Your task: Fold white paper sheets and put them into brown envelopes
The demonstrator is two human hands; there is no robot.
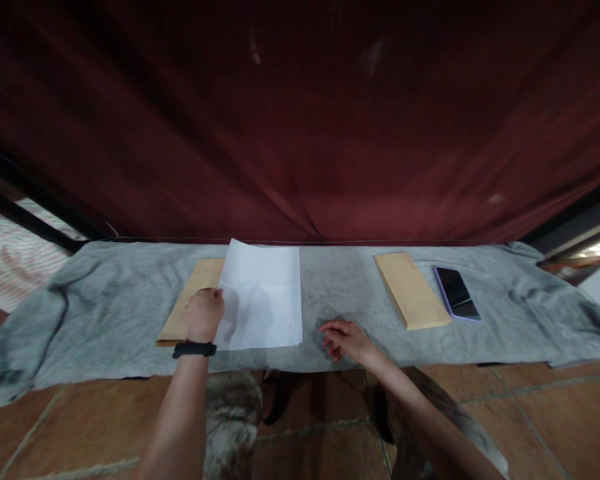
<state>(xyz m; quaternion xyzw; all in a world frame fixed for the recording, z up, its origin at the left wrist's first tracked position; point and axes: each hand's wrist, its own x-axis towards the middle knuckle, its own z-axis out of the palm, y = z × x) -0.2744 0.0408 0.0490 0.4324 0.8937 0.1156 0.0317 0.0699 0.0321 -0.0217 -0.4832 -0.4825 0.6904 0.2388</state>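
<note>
Head view, left hand (205, 315) pinching white paper (267, 290) (plain-faced), right hand (347, 339) empty, loosely curled

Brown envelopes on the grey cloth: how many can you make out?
2: one partly covered by the white paper and left hand, the other just left of the phone. More may be hidden beneath either.

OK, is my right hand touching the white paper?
Apart. The head view shows a strip of grey cloth between your right hand and the white paper.
</note>
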